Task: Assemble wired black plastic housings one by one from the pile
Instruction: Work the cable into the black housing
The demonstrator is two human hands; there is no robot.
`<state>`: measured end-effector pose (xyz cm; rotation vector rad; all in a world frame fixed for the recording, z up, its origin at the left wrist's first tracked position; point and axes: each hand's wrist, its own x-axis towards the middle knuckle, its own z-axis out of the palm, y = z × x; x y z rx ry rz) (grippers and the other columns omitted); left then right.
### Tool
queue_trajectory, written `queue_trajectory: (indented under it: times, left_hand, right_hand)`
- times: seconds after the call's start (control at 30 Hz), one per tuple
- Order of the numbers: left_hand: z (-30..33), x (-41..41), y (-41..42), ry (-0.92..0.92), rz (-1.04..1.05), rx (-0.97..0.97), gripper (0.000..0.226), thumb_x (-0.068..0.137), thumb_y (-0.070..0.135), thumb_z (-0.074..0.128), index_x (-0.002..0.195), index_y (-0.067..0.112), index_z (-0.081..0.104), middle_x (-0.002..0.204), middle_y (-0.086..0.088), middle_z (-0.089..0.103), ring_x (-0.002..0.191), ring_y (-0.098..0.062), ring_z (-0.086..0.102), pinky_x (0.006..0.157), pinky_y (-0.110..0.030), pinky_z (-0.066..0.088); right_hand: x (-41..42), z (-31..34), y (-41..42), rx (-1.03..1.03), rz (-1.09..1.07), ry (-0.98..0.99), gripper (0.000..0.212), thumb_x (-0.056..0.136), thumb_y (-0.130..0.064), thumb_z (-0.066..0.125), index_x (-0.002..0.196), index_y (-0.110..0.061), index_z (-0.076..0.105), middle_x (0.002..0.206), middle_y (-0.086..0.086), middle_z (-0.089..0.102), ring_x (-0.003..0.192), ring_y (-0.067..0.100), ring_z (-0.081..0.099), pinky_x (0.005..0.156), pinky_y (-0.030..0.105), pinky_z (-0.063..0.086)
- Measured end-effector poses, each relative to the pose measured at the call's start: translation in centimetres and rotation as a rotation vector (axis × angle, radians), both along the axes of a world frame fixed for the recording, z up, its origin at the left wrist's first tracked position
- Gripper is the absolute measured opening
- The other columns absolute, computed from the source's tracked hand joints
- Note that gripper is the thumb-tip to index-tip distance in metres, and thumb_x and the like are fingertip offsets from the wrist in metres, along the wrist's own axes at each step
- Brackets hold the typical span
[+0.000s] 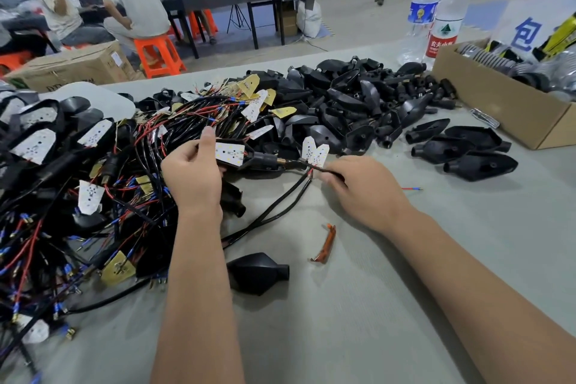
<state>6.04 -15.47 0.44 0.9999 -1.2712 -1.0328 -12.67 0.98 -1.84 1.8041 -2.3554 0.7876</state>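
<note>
I saw a black housing (249, 156) with a white LED board lying sideways, lifted just in front of the pile (358, 97) of empty housings, its black cable (280, 199) trailing off from the pile.

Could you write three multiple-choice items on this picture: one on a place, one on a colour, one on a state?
1. Where does the single black housing nearest the camera lie?
A. in the cardboard box
B. on the table between the forearms
C. on a stool

2. What colour are the caps of the water bottles?
A. red
B. green
C. yellow

3. What does the right hand hold?
A. nothing
B. a bottle
C. a black cable

Key: 1 B, it rests on bare table; 2 A, the caps show red; 3 C, the fingers pinch the cable.
</note>
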Motion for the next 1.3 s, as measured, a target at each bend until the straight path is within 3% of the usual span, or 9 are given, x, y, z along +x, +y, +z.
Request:
queue_trajectory:
  times: [0.17,0.27,0.5,0.7,0.87,1.1,1.17,1.23,1.3]
  left_hand:
    - [0.3,0.6,-0.1,0.012,0.043,-0.033,0.059,0.099,0.037,0.067,0.063,-0.006,0.047,0.058,-0.005,0.029,0.063,-0.029,0.026,0.056,-0.045,0.029]
    - [0.4,0.5,0.0,0.005,0.048,-0.034,0.05,0.098,0.037,0.068,0.058,0.011,0.054,0.057,-0.003,0.031,0.063,-0.027,0.029,0.058,-0.041,0.03]
    - [-0.1,1.0,-0.7,0.02,0.061,-0.033,0.06,0.096,0.041,0.068,0.059,0.004,0.04,0.049,0.007,0.021,0.053,-0.018,0.019,0.054,-0.038,0.019]
    - [0.0,1.1,-0.6,-0.001,0.062,-0.028,0.062,0.097,0.04,0.068,0.058,0.004,0.035,0.051,0.007,0.02,0.052,-0.015,0.016,0.052,-0.029,0.016]
    - [0.5,0.9,0.0,-0.047,0.05,-0.04,0.057,0.098,0.038,0.068,0.045,0.025,0.05,0.045,0.015,0.024,0.047,-0.01,0.022,0.048,-0.023,0.022]
    - [1.4,0.7,0.7,0.033,-0.051,0.049,0.065,0.098,0.04,0.068,0.076,-0.018,0.048,0.07,-0.011,0.041,0.059,-0.025,0.029,0.05,-0.031,0.026]
    - [1.9,0.5,1.0,0.073,-0.082,0.079,0.062,0.099,0.038,0.067,0.073,-0.015,0.048,0.069,-0.012,0.039,0.053,-0.021,0.026,0.048,-0.029,0.023]
    - [2.9,1.0,0.9,0.112,-0.079,0.117,0.055,0.101,0.038,0.064,0.067,-0.001,0.045,0.063,-0.01,0.035,0.049,-0.017,0.026,0.048,-0.029,0.021]
    - [4.2,2.2,0.5,0.212,-0.081,0.182,0.052,0.104,0.045,0.056,0.068,0.011,0.039,0.061,-0.007,0.039,0.047,-0.017,0.032,0.049,-0.031,0.025]
  right_hand:
    - [-0.9,0.2,0.7,0.033,0.058,-0.025,0.025,0.107,-0.019,0.046,0.092,-0.01,0.062,0.085,0.001,0.06,0.086,0.026,0.056,0.079,0.045,0.046]
    - [-0.9,0.0,0.2,0.057,0.052,0.01,0.021,0.106,-0.015,0.046,0.098,-0.008,0.064,0.091,0.005,0.062,0.09,0.03,0.058,0.08,0.045,0.045]
    - [-1.0,-0.3,0.6,-0.044,0.067,-0.03,0.024,0.106,-0.029,0.05,0.115,-0.022,0.071,0.075,-0.006,0.06,0.077,0.024,0.056,0.069,0.041,0.046]
    - [-1.2,0.1,0.8,-0.115,0.151,-0.207,0.028,0.104,-0.024,0.06,0.128,-0.031,0.072,0.096,-0.03,0.069,0.084,-0.017,0.057,0.081,0.005,0.042]
    - [-0.6,1.0,1.0,0.086,0.018,-0.036,0.046,0.099,-0.061,0.047,0.143,-0.047,0.056,0.076,-0.012,0.068,0.081,0.013,0.059,0.076,0.036,0.052]
    - [2.1,4.6,-1.5,0.162,0.098,0.08,0.077,0.087,-0.083,0.026,0.147,-0.04,0.049,0.109,-0.013,0.065,0.106,0.013,0.059,0.081,0.037,0.051]
    - [3.0,6.1,-2.9,0.216,0.2,0.043,0.053,0.096,-0.068,0.043,0.135,-0.035,0.058,0.099,-0.016,0.062,0.097,0.009,0.059,0.078,0.035,0.049]
    - [3.6,7.5,-4.6,0.229,0.279,0.013,0.021,0.102,-0.042,0.058,0.094,-0.026,0.068,0.078,-0.013,0.068,0.074,0.008,0.063,0.07,0.032,0.051]
    - [4.6,9.0,-6.3,0.189,0.31,-0.064,0.032,0.103,-0.029,0.061,0.071,-0.022,0.065,0.063,-0.009,0.07,0.054,0.001,0.059,0.058,0.016,0.044]
